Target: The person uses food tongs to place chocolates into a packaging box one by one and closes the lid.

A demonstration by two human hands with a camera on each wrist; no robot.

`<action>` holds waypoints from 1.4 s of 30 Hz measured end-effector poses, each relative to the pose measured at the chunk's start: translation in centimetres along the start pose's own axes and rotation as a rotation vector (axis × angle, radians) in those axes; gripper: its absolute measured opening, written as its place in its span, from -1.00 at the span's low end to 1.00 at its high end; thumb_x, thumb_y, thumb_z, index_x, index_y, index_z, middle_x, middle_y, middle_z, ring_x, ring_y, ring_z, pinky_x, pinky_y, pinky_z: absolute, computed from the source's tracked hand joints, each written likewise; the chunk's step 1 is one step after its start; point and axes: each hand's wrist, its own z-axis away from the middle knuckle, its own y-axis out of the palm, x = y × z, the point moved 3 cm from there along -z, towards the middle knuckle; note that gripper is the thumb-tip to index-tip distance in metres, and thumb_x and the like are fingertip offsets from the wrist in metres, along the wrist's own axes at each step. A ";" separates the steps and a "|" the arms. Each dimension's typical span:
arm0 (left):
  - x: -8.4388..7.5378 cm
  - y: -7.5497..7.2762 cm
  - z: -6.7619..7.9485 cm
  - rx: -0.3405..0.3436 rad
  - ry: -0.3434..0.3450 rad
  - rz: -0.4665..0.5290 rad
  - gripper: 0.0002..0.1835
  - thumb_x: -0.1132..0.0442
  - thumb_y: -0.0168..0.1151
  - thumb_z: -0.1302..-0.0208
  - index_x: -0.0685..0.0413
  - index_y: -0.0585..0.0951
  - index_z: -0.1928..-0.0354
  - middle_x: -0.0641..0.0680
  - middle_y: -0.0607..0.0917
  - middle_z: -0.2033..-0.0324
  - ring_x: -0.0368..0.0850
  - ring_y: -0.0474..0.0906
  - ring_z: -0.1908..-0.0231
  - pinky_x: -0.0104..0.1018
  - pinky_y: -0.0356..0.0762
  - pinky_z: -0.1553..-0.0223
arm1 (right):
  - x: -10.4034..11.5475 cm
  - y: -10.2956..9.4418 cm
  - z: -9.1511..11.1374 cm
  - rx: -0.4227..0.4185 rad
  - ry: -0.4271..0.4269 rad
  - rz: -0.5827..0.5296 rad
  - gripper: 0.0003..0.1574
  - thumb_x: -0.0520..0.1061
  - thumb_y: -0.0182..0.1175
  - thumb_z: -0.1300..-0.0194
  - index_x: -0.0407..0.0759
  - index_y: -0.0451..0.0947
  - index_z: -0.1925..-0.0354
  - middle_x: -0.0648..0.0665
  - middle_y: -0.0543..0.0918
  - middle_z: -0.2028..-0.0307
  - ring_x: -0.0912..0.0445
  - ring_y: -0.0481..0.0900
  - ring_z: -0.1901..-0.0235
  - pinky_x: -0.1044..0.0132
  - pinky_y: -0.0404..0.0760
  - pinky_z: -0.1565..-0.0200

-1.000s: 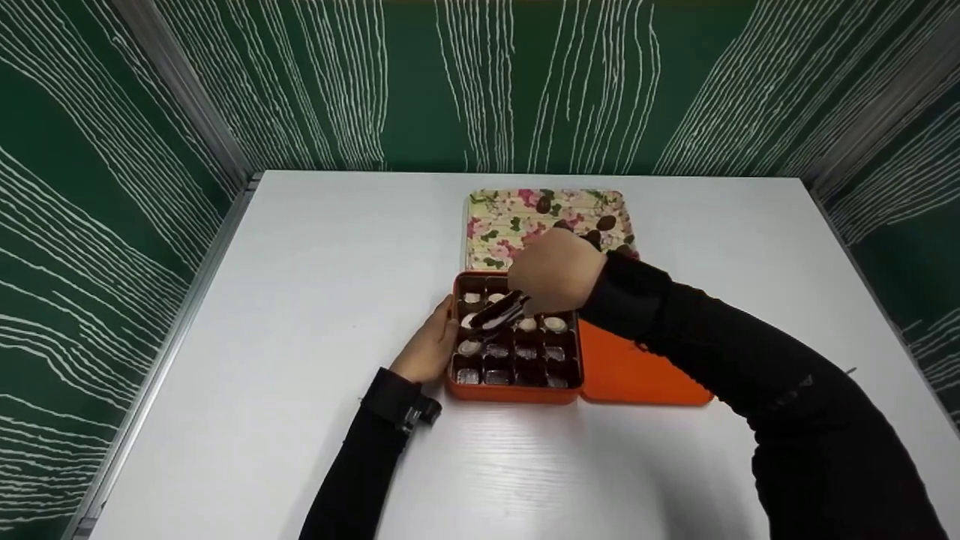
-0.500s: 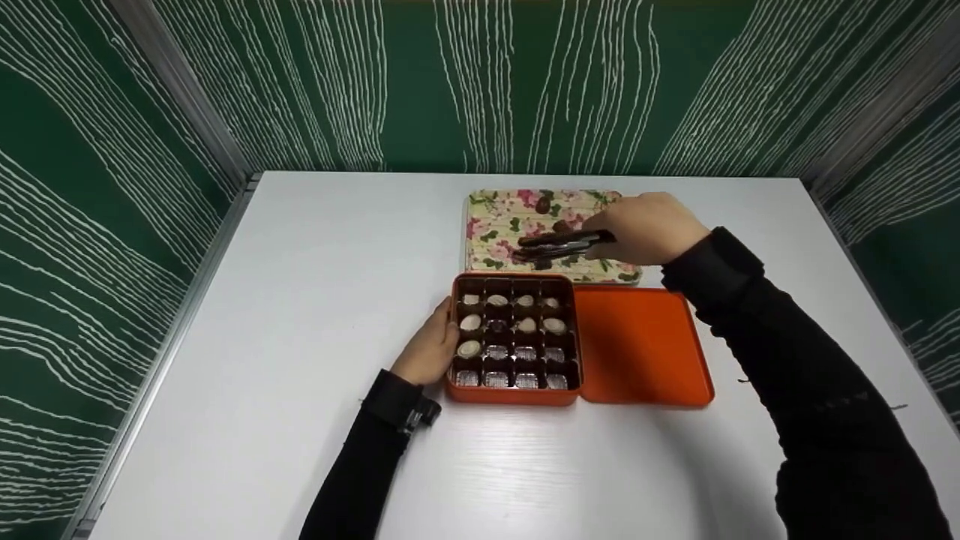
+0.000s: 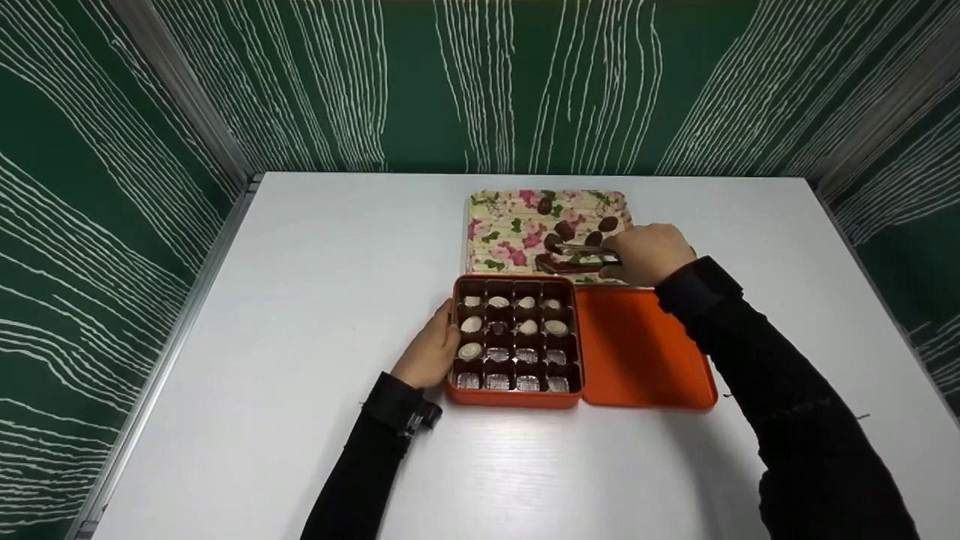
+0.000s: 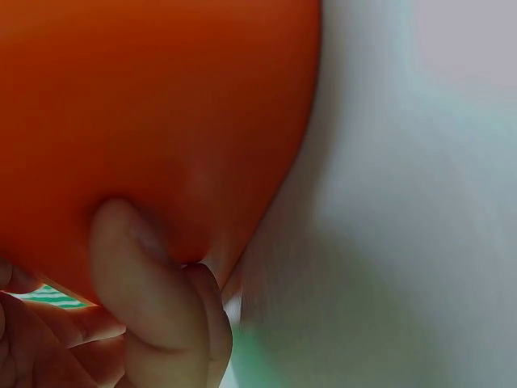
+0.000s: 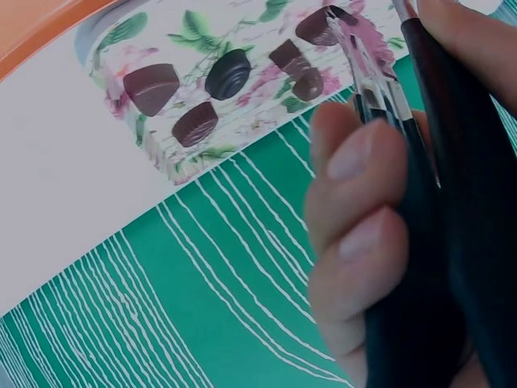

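My left hand (image 3: 429, 349) grips the left wall of an orange chocolate box (image 3: 517, 399), thumb near the rim. In the left wrist view, curled fingers press against its orange side. Inside, the divided insert bears white chocolates (image 3: 555, 328) in its back rows and one at the left of the third row, plus a dark one (image 3: 497, 328) in the second row. My right hand (image 3: 649, 255) holds black-handled tongs (image 3: 585, 266) low over a floral tray (image 3: 484, 251). Their arms are spread, with the tips right by a dark chocolate (image 3: 553, 241) at the tray's front middle.
Several more dark chocolates (image 3: 608, 224) lie scattered on the floral tray, behind the box. The orange lid (image 3: 645, 352) lies flat against the box's right side. Green panels with white lines (image 3: 420, 90) border the white table (image 3: 337, 247).
My right hand has carried the tongs from over the box back to the floral tray, then lowered and spread them there. The left hand and box have stayed in place.
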 end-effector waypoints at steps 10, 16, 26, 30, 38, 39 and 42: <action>-0.1 -0.1 0.0 -0.009 -0.013 -0.008 -0.38 0.30 -0.25 -0.60 0.48 -0.04 -0.56 0.46 0.16 -0.50 0.28 0.10 -0.51 0.02 0.03 -0.55 | 0.4 0.5 -0.8 0.036 0.002 0.023 -0.63 -0.02 0.41 -0.30 -0.26 0.71 0.05 -0.21 0.67 0.43 -0.12 0.56 0.47 -0.07 0.61 0.27; 0.0 0.1 -0.1 0.004 -0.033 -0.016 -0.37 0.29 -0.26 -0.61 0.50 -0.06 -0.55 0.45 0.08 -0.53 0.26 0.03 -0.54 0.01 -0.03 -0.56 | 0.5 0.6 -0.9 0.046 0.003 0.042 -0.54 0.00 0.39 -0.33 -0.26 0.70 -0.07 -0.22 0.67 0.44 -0.14 0.57 0.46 -0.08 0.62 0.27; -0.3 -0.1 0.0 -0.003 0.006 -0.019 -0.39 0.33 -0.26 -0.59 0.49 -0.02 -0.55 0.47 0.18 -0.49 0.29 0.11 -0.51 0.03 0.03 -0.55 | 0.6 0.7 -0.5 0.008 -0.039 0.069 -0.67 -0.04 0.38 -0.33 -0.22 0.73 0.04 -0.16 0.53 0.57 -0.10 0.50 0.52 -0.04 0.57 0.33; -0.3 -0.1 0.0 -0.006 0.003 -0.013 -0.38 0.32 -0.25 -0.59 0.47 -0.02 -0.56 0.47 0.19 -0.49 0.29 0.12 -0.50 0.03 0.04 -0.54 | 0.6 0.6 -0.4 0.004 -0.035 0.064 -0.64 -0.03 0.38 -0.34 -0.22 0.73 0.01 -0.17 0.57 0.55 -0.10 0.52 0.50 -0.04 0.59 0.31; -0.3 -0.1 -0.1 -0.019 0.018 -0.002 -0.39 0.33 -0.23 -0.57 0.46 0.01 -0.55 0.47 0.24 -0.47 0.29 0.17 -0.49 0.05 0.07 -0.53 | 0.4 -0.1 -0.1 -0.026 -0.043 0.040 -0.73 -0.04 0.38 -0.33 -0.20 0.73 0.12 -0.14 0.56 0.56 -0.07 0.48 0.54 -0.02 0.53 0.36; -0.3 -0.1 -0.1 -0.021 0.021 0.000 -0.39 0.34 -0.23 -0.57 0.46 0.02 -0.55 0.47 0.25 -0.46 0.29 0.17 -0.48 0.05 0.08 -0.53 | 0.4 -0.4 0.0 -0.034 -0.048 0.034 -0.74 -0.04 0.39 -0.33 -0.19 0.73 0.13 -0.13 0.55 0.57 -0.06 0.48 0.55 -0.02 0.53 0.37; -0.3 -0.1 0.0 -0.022 0.029 0.003 -0.39 0.34 -0.23 -0.57 0.45 0.03 -0.55 0.46 0.28 -0.45 0.29 0.20 -0.47 0.06 0.11 -0.52 | 0.7 -1.4 0.2 -0.051 -0.074 0.027 -0.71 -0.03 0.40 -0.32 -0.17 0.74 0.09 -0.12 0.55 0.59 -0.05 0.47 0.59 -0.02 0.54 0.42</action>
